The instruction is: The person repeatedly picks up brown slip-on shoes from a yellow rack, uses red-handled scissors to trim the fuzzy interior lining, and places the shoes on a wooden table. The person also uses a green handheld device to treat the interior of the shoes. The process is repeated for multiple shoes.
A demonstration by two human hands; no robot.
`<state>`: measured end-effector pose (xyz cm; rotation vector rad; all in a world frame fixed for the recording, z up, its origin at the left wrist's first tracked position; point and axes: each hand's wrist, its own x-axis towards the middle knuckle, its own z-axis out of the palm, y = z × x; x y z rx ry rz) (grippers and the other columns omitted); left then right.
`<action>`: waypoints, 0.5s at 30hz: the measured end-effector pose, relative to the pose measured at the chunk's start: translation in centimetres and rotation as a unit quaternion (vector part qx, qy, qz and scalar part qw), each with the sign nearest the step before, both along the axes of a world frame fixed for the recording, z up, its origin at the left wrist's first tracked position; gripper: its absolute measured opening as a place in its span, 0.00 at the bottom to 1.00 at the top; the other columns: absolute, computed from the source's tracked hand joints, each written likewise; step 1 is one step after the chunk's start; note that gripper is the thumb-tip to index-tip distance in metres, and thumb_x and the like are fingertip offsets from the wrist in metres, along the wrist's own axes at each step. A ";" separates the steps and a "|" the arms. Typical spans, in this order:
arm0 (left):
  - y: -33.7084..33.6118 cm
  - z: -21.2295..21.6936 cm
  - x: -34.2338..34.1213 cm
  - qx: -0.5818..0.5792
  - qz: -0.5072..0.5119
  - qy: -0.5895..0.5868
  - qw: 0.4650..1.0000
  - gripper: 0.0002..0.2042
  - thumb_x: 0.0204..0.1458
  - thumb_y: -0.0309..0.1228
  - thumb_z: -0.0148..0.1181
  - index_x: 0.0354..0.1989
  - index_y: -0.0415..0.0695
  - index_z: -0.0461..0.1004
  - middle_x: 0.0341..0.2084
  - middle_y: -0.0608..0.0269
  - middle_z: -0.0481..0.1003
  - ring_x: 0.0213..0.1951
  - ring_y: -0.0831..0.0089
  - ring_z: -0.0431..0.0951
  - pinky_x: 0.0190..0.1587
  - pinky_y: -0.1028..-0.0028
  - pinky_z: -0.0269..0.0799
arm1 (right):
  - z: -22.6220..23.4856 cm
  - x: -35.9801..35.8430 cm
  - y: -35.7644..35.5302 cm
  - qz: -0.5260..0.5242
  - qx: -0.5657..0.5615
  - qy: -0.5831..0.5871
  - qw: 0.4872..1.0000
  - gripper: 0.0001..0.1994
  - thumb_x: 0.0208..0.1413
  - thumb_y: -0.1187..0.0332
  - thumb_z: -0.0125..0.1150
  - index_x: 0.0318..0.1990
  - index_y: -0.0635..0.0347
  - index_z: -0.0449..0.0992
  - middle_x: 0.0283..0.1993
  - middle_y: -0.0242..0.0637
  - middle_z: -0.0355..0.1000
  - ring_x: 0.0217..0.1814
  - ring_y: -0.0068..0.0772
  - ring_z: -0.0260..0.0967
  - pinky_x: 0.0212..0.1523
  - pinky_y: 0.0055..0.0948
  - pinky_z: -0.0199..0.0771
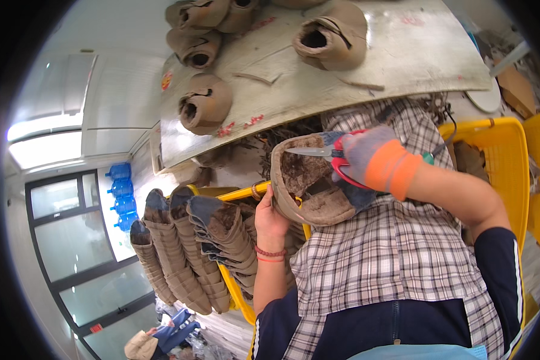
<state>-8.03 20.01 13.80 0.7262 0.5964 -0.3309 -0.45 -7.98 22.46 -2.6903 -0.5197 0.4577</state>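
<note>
A brown cap with a shaggy fleece lining (336, 208) is held with its opening up in front of my checked apron. My left hand (271, 219), bare and wearing bracelets at the wrist, grips its left rim, with some fingers hidden behind the cap. In my right hand (366, 153), in a grey and orange glove, are red-handled scissors (309, 152). Their blades point left over the cap's opening and look closed. Dark blue cloth shows at the cap's right side.
Several caps (207, 103) stand on the white table (270, 108) ahead, among fabric strips (360, 85). Nested stacks of caps (180, 258) lean at the left by a yellow crate (237, 294). Another yellow crate (513, 180) is at the right. A person (147, 345) shows at the lower left.
</note>
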 end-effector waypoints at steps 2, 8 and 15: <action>2.2 -0.8 -0.7 -0.048 0.001 -0.010 0.999 0.15 0.59 0.39 0.52 0.50 0.46 0.72 0.45 0.60 0.75 0.48 0.59 0.71 0.50 0.58 0.64 | -0.3 -1.6 -1.1 0.006 0.056 -0.057 0.997 0.21 0.47 0.44 0.61 0.34 0.53 0.80 0.29 0.37 0.78 0.30 0.39 0.77 0.32 0.36 0.75; 4.3 15.3 -3.6 0.415 0.158 -0.324 0.835 0.20 0.58 0.31 0.52 0.58 0.36 0.65 0.56 0.54 0.69 0.54 0.58 0.71 0.60 0.58 0.64 | -3.6 -3.2 -7.2 -0.094 0.113 -0.120 0.982 0.22 0.44 0.43 0.64 0.36 0.52 0.79 0.24 0.37 0.76 0.26 0.40 0.75 0.31 0.36 0.74; 6.5 21.7 6.8 0.852 0.047 -0.387 0.350 0.07 0.51 0.23 0.57 0.28 0.35 0.64 0.59 0.51 0.66 0.67 0.48 0.52 0.64 0.58 0.50 | -4.7 -4.2 -8.4 -0.119 0.031 -0.079 0.989 0.25 0.41 0.43 0.67 0.36 0.55 0.78 0.24 0.39 0.76 0.28 0.40 0.75 0.31 0.33 0.73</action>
